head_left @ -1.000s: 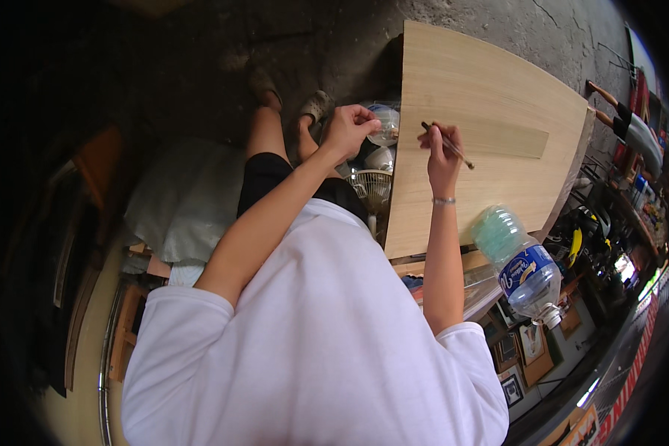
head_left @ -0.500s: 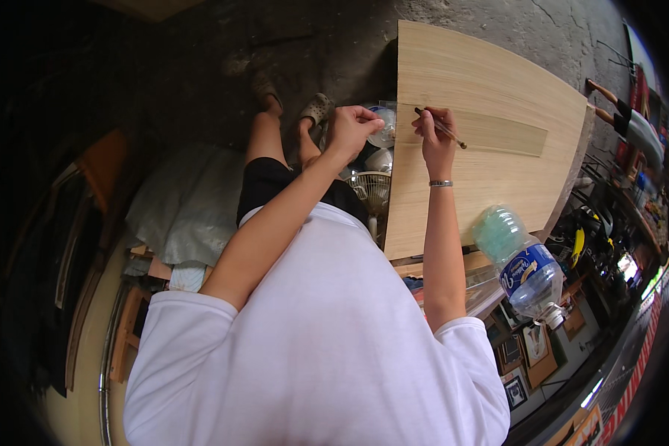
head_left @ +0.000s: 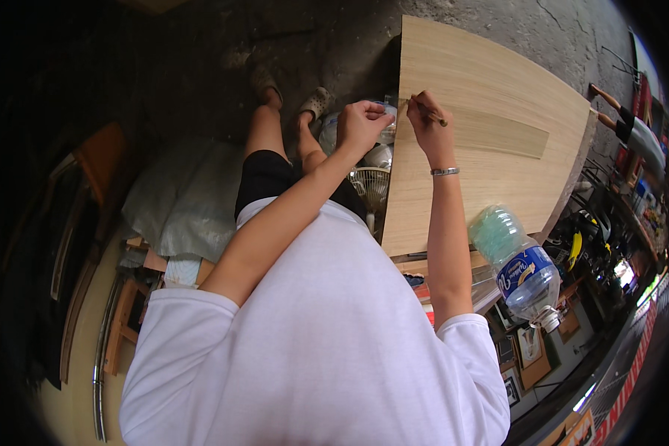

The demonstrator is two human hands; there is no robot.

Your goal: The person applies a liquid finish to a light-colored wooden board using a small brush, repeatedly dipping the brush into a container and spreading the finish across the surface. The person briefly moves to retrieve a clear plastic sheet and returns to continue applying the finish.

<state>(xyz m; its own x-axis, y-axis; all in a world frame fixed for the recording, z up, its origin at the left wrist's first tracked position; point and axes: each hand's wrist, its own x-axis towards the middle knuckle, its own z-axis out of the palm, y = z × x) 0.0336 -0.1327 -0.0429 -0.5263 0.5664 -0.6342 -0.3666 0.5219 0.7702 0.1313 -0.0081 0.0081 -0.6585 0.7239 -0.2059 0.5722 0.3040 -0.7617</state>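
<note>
The right hand is over the tabletop, just in from its left edge and nearer the far left corner than the near one. Its fingers are clamped on a thin brown stick, mostly hidden by the hand. A metal bracelet circles that wrist. The left hand is just outside the same edge, fingertips drawn together; whether they pinch anything thin, I cannot tell. A narrow wooden strip lies on the tabletop, one end close to the right hand, the other short of the right edge. A large clear bottle with a blue label appears at the near right corner. Beside the left edge is a fan.
</note>
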